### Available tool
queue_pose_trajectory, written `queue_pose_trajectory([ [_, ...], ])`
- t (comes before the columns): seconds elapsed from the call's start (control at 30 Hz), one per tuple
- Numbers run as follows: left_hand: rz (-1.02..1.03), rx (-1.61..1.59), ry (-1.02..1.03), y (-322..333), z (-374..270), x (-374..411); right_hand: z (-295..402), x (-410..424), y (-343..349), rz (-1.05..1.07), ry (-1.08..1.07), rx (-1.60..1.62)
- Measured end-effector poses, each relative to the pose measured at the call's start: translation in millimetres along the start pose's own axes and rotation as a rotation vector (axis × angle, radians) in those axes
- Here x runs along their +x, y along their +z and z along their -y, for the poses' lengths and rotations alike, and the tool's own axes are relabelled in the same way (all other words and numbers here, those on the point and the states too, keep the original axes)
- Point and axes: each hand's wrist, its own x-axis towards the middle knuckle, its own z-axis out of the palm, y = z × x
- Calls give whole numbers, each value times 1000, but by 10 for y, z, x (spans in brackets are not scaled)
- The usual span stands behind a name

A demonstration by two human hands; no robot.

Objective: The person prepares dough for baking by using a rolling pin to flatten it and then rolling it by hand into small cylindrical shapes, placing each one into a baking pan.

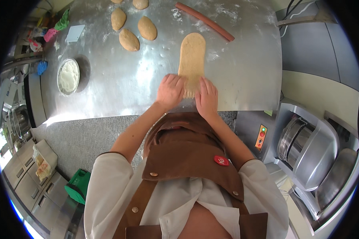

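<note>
A long flattened strip of dough (192,53) lies lengthwise before me on the stainless steel worktable (107,80). Its far end is rounded. The near end thins into ragged streaks close to the table's front edge. My left hand (170,91) has its bent fingers on the left border of that thin end. On the opposite border, my right hand (207,95) presses with its fingers close together, the thumb toward the dough. Beyond the strip, a reddish-brown rolling pin (205,21) rests diagonally, apart from both hands.
Several oval dough pieces (129,40) sit at the back left. A metal bowl of white flour (68,76) stands at left, with a pale flat scraper (75,33) behind it. Right of me is a machine with a control panel (261,137); a green bin (77,186) is on the floor.
</note>
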Motion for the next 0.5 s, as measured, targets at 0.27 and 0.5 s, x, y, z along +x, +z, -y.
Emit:
queue_pose_trajectory([
  [0.27,-179,169,-87,166,106,326,-57,479,281,-19,82,-176],
  [0.5,-561,-374,-250,54,221,587,-90,760,131,-167,62,174],
])
